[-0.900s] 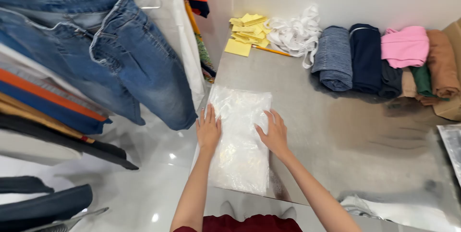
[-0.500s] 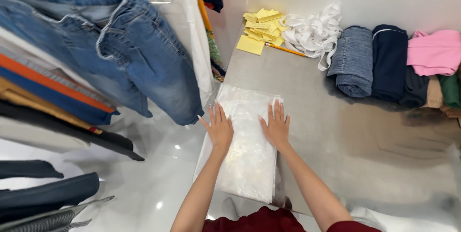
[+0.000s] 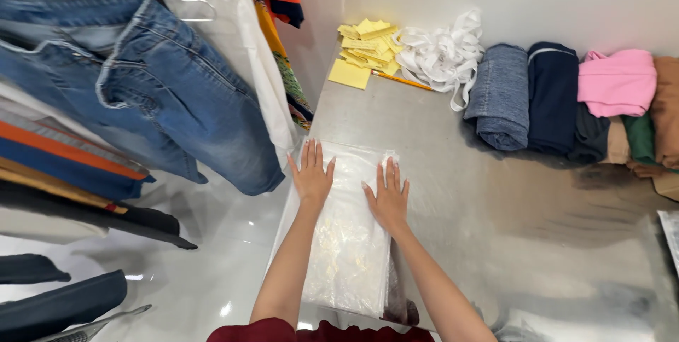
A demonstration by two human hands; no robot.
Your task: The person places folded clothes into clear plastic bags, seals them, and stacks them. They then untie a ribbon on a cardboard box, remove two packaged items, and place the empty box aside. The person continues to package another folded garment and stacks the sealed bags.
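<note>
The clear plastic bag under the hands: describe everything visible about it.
The bag is a flat, long rectangle of clear, crinkly plastic that looks whitish and glossy, possibly several stacked. It lies flat at the left edge of the grey metal table, its long side running away from the person. The left hand and right hand press flat on its far half, fingers spread. Something dark shows at its near right corner; what cannot be told.

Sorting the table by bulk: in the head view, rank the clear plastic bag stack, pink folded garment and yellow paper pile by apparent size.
1. Clear plastic bag stack, though nearest the camera.
2. Pink folded garment.
3. Yellow paper pile, only slightly smaller; unsure.
</note>
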